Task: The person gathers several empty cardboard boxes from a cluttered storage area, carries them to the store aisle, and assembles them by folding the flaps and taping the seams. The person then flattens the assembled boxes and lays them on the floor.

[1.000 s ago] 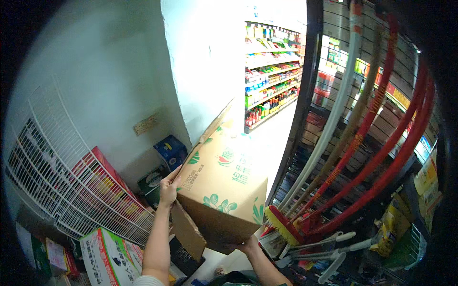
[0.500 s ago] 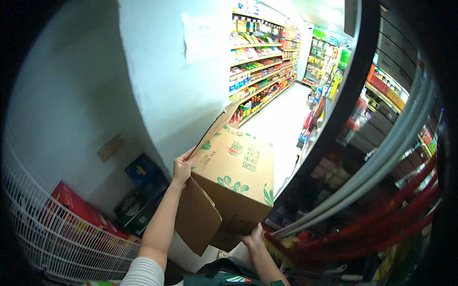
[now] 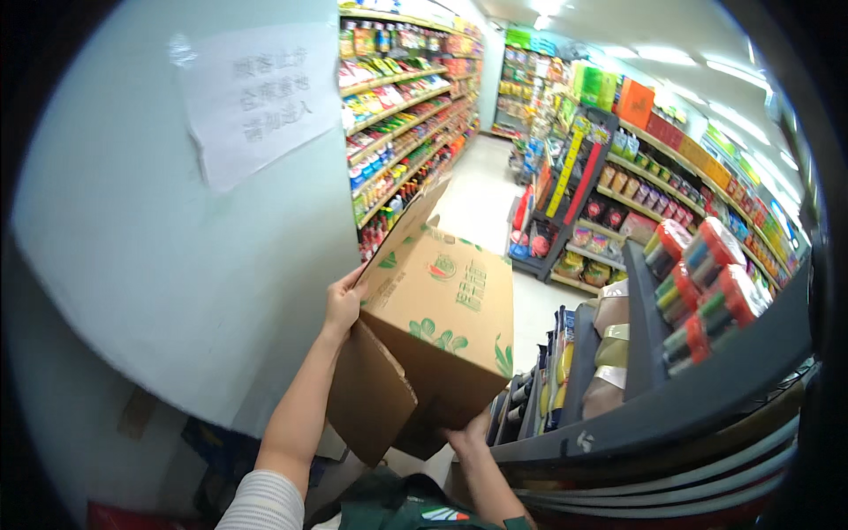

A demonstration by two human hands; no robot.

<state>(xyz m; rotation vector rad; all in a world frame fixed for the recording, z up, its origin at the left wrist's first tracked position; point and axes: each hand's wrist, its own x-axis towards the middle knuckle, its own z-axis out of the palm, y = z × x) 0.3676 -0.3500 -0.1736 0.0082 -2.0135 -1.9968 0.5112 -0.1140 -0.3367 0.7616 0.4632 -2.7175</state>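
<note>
A brown cardboard box (image 3: pixel 437 309) with green leaf prints is held out in front of me, tilted, its flaps folded outward. My left hand (image 3: pixel 343 305) grips its left upper edge by a flap, thumb on the printed side. Low on the near right, my right hand (image 3: pixel 471 439) clasps the bottom corner, its fingertips partly hidden beneath the cardboard. One loose flap (image 3: pixel 367 389) hangs down on the near left side. The inside of the box does not show.
A pale wall (image 3: pixel 256 265) with a taped paper sheet (image 3: pixel 265 97) stands close on the left. Stocked shelves (image 3: pixel 397 115) line the aisle (image 3: pixel 477 177) ahead. At right, a dark display rack (image 3: pixel 601 442) with jars (image 3: pixel 707 283) comes near the box; another stocked shelf stands beyond.
I have moved forward through the opening toward the aisle, carrying the box in the same two-handed hold. The wire rack at left has left view, and the right-hand shelves now show.
</note>
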